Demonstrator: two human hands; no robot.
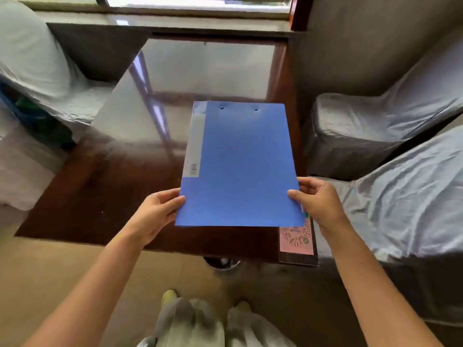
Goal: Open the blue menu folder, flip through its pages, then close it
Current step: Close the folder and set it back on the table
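Observation:
The blue menu folder (240, 166) is closed and held flat above the near right part of a dark glossy table (105, 186). A grey label strip with a barcode runs along its left spine. Two rivets show near its far edge. My left hand (155, 214) grips the folder's near left edge, thumb on top. My right hand (318, 201) grips its near right edge, thumb on the cover and fingers underneath.
A pink QR-code card (297, 237) lies on the table's near right corner, partly under the folder. Chairs in grey covers stand at the left (37, 71) and right (390, 126). A small bin (221, 262) sits under the table's near edge. My feet show below.

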